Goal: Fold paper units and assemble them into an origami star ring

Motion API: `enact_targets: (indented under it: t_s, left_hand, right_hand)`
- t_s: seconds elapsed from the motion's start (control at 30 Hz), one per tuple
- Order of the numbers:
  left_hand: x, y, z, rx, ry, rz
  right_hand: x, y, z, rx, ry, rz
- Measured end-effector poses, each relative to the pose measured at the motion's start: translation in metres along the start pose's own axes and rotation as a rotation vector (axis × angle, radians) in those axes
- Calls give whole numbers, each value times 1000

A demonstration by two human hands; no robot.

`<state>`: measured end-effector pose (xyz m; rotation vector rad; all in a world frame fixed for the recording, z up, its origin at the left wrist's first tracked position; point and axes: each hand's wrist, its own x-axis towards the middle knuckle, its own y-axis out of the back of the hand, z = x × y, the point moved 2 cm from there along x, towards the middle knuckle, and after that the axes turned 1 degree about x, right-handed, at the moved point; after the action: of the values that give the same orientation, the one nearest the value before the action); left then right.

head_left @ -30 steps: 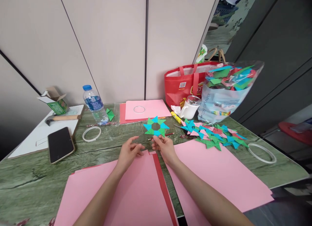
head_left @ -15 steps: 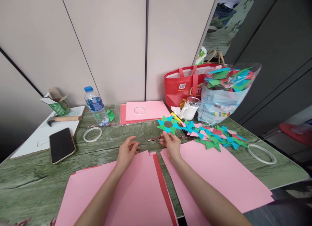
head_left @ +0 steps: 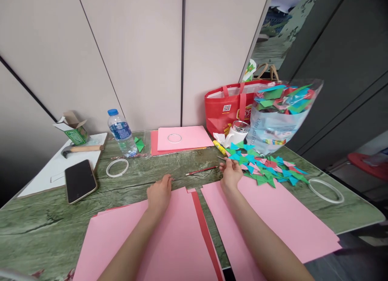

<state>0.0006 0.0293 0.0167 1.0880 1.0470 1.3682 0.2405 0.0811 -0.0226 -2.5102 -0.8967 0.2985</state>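
My left hand rests at the far edge of the left stack of pink paper, its fingers curled together with nothing visible in them. My right hand is closed at the left side of the folded-paper rings, above the right stack of pink paper. A thin dark pointed piece shows at its fingertips; its kind is unclear. One green and blue paper ring lies at the back of the pile. Left of my right hand, a slim red pencil lies on the table.
Behind stand a white mug, a red bag and a clear bag of folded paper, with a yellow glue tube in front. To the left are a water bottle, a tape roll, a phone and a hammer.
My right hand has let go of the green and blue paper ring onto the pile and moved right. My left hand has lowered, and its fingers have curled in.
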Motion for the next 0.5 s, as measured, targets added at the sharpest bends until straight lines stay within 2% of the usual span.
enact_targets:
  t_s: [0.07, 0.1, 0.17, 0.23, 0.37, 0.43, 0.5]
  left_hand:
    - [0, 0, 2, 62, -32, -42]
    - [1, -1, 2, 74, -50, -55]
    - [2, -3, 2, 74, -73, -65]
    - [3, -5, 2, 67, -78, -69]
    - [4, -8, 1, 43, -86, -61]
    - [4, -9, 0, 26, -80, -42]
    - [4, -10, -1, 6, -74, -16]
  right_hand:
    - [8, 2, 1, -25, 25, -1]
    - [10, 2, 1, -80, 49, -42]
    - [9, -2, 4, -251, 110, -217]
    - [0, -8, 8, -409, 160, -456]
    - [-26, -16, 12, -530, 224, -789]
    - [-37, -18, 13, -664, 369, -952]
    - [-43, -19, 14, -830, 548, -1056]
